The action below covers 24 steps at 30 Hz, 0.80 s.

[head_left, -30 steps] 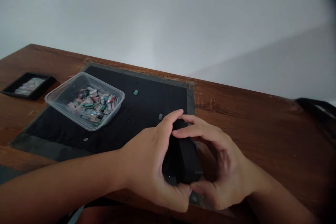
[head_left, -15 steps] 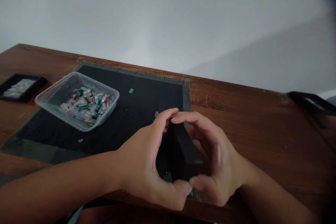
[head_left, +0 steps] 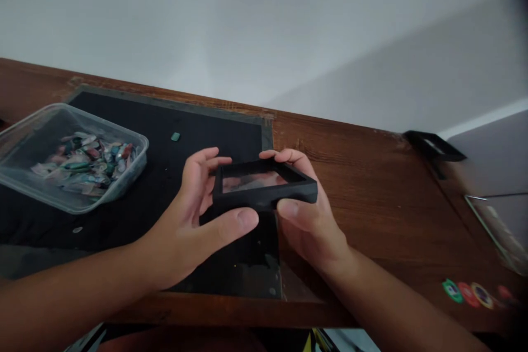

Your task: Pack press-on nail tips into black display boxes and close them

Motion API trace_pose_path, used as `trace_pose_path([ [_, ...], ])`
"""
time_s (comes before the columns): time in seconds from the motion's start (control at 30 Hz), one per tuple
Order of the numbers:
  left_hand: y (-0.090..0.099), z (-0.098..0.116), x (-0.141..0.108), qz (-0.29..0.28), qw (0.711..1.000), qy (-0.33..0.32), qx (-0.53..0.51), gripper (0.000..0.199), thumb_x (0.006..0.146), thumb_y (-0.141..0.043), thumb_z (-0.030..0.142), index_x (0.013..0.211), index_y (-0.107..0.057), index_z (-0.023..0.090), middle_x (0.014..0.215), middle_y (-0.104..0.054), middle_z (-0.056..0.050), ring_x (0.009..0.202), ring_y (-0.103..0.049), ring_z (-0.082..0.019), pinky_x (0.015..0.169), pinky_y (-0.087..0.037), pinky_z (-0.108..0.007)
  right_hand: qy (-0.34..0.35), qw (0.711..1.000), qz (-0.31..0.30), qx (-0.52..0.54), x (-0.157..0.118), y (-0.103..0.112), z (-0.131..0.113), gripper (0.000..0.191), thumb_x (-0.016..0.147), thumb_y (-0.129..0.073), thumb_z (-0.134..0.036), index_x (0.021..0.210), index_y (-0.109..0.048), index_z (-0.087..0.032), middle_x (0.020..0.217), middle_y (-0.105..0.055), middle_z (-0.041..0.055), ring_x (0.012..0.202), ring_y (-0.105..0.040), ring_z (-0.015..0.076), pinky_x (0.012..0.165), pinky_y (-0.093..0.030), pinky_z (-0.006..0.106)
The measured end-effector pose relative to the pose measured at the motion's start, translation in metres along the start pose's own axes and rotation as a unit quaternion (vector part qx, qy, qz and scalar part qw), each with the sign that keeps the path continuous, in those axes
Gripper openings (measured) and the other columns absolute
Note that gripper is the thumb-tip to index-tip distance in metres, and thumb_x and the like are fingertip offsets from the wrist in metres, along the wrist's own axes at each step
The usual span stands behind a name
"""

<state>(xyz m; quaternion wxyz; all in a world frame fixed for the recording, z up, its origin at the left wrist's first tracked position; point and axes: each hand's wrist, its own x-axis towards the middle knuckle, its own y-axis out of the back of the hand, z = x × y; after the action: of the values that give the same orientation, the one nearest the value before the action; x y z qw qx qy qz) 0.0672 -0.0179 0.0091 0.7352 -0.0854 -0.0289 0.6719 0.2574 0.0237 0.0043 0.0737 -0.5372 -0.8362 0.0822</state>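
A small black box frame (head_left: 264, 195) with a clear pane lies tilted between my hands, above the black mat (head_left: 214, 132). My right hand (head_left: 313, 214) grips its right end, thumb on the front side and fingers along the far edge. Around the left end curves my left hand (head_left: 198, 203), fingertips at the far corner and thumb stretched along the front; its hold looks loose. On the left stands a clear plastic tub (head_left: 136, 170) with many polished stone chips (head_left: 93, 162). A green stone (head_left: 175, 136) and a pale chip (head_left: 77, 229) lie loose on the mat.
The brown wooden table (head_left: 371, 187) runs back to a pale wall (head_left: 247, 27). At the far right sits another black frame (head_left: 435, 146). Closer in are a glass-like panel (head_left: 495, 231) and several round coloured discs (head_left: 452, 290) near the right edge.
The black frame has turned from edge-on to nearly flat, showing its pane. My left hand has loosened and shifted left. The view has swung right, bringing the discs into sight.
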Motion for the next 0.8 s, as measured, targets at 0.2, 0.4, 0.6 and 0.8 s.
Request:
trace_pose_path([
  [0.2,-0.006,0.008,0.005,-0.047,0.991,0.076,-0.103,0.067,0.082,-0.088,0.045,0.134,-0.051,0.026,0.136,-0.074,-0.014,0.132,-0.07,-0.04,0.113,-0.057,-0.066,-0.011,0.999,0.031,0.02,-0.007,-0.013,0.0,0.059,0.08,-0.087,-0.046,0.115,-0.04,-0.035,0.13,-0.065,0.0022,0.108,-0.071,0.0231,0.094,-0.063,0.043],
  [0.4,0.0,0.003,0.007,-0.009,0.997,0.014,-0.075,0.082,0.077,-0.092,0.041,0.145,-0.048,0.029,0.129,-0.076,-0.011,0.127,-0.073,-0.039,0.109,-0.061,-0.062,-0.024,0.999,0.039,-0.028,-0.01,-0.015,-0.01,0.059,0.076,-0.092,-0.045,0.11,-0.046,-0.031,0.149,-0.059,0.0065,0.121,-0.07,0.0257,0.099,-0.062,0.042],
  [0.6,0.003,0.005,0.008,0.035,0.998,-0.021,-0.039,0.1,0.066,-0.099,0.034,0.15,-0.045,0.032,0.143,-0.069,-0.012,0.131,-0.07,-0.039,0.104,-0.066,-0.055,-0.093,0.993,-0.005,-0.066,-0.003,-0.006,-0.021,0.093,0.06,-0.101,-0.03,0.126,-0.036,-0.033,0.138,-0.064,0.0086,0.13,-0.066,0.0297,0.113,-0.054,0.052],
  [0.8,0.004,0.012,0.007,0.017,0.998,-0.058,0.034,0.11,0.058,-0.103,0.032,0.154,-0.05,0.034,0.145,-0.069,-0.008,0.139,-0.066,-0.038,0.117,-0.058,-0.053,-0.088,0.974,-0.085,-0.189,-0.003,0.005,-0.03,0.112,0.061,-0.098,-0.028,0.152,-0.033,-0.035,0.148,-0.057,0.0119,0.145,-0.056,0.0357,0.128,-0.035,0.065],
])
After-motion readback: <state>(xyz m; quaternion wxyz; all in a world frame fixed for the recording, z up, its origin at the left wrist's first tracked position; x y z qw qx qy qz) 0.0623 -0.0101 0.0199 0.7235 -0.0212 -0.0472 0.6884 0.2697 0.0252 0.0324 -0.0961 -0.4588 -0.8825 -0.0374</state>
